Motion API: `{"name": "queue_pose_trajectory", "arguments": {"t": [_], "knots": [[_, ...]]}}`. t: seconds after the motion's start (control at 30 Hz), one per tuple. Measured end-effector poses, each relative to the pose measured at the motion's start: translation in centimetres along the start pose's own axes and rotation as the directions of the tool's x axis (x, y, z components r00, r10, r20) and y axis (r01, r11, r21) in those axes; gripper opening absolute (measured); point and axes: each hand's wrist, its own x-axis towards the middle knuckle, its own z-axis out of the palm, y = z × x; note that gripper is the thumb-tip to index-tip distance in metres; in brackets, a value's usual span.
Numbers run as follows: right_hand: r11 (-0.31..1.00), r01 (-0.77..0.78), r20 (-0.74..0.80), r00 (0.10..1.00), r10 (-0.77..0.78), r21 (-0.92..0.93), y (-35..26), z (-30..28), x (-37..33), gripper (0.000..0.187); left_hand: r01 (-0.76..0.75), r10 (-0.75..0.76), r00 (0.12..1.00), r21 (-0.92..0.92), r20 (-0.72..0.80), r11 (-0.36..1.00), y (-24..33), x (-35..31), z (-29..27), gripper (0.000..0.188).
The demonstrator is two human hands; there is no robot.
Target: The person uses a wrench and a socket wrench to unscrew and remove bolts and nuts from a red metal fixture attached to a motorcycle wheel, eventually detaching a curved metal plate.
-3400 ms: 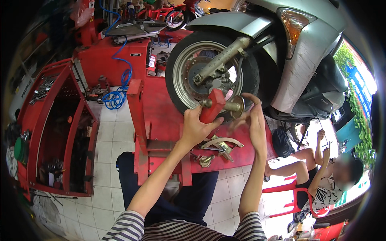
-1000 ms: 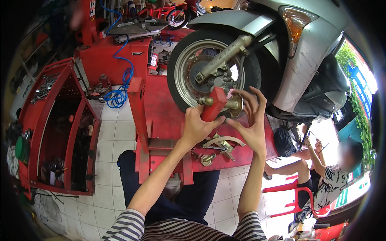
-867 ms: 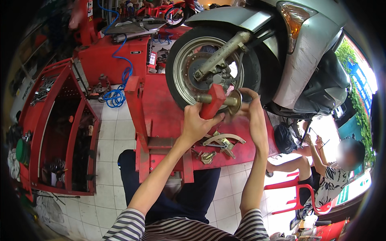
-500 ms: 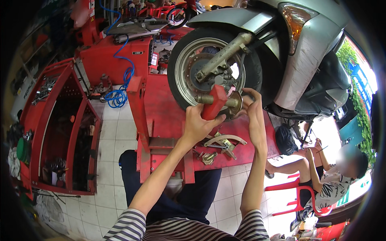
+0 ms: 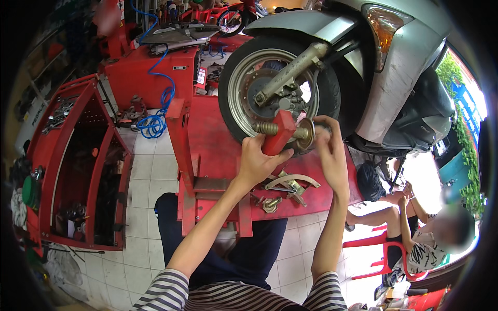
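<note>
In front of the scooter's front wheel (image 5: 249,62), my left hand (image 5: 253,161) grips a red metal bracket (image 5: 280,136) between thumb and fingers. A thick threaded screw (image 5: 265,127) passes through the bracket, with a round metal disc (image 5: 310,133) on its right end. Right beside that disc is my right hand (image 5: 334,158), its fingers curled inward around a dark part at the screw's end. Motion blurs the fingertips, and I cannot make out what they pinch. Below, a curved metal piece (image 5: 290,181) and a small metal fitting (image 5: 271,204) lie on the red lift platform (image 5: 332,199).
A red upright post (image 5: 179,145) stands on the platform left of my hands. Further left are a red tool cabinet (image 5: 46,171) and a coiled blue hose (image 5: 151,126). At the right, a person sits on a red chair (image 5: 386,259) near the silver scooter (image 5: 386,93).
My right hand's wrist and fingers have turned beside the disc, with the knuckles now less bent. My left hand keeps its grip on the bracket. The view has shifted slightly.
</note>
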Motion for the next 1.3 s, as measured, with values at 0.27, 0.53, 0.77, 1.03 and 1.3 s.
{"name": "queue_pose_trajectory", "arguments": {"t": [0.27,0.53,0.77,1.03,1.3], "knots": [[0.998,-0.011,-0.066,0.998,0.015,0.058,-0.7,1.3,0.3,0.052,-0.043,0.041,0.999,-0.064,-0.026,0.997,0.3,0.2,0.2,0.031],[0.994,0.105,-0.054,0.993,-0.105,-0.016,-0.2,2.7,-0.3,0.063,-0.017,0.017,1.0,-0.073,-0.009,0.997,0.9,0.3,0.1,0.033],[0.985,0.158,-0.085,0.983,-0.164,-0.067,-0.1,3.4,-0.6,0.062,-0.032,0.03,0.999,-0.148,-0.014,0.989,0.7,-0.1,0.0,0.034],[0.997,-0.075,-0.215,0.974,0.067,-0.031,1.7,2.3,-1.5,0.038,-0.013,0.011,1.0,-0.101,-0.021,0.995,0.7,0.1,0.1,0.035],[0.942,-0.227,-0.433,0.844,0.316,0.245,8.8,3.2,-7.9,0.027,-0.016,0.01,0.999,-0.103,-0.051,0.995,1.0,0.1,0.3,0.028]]}}
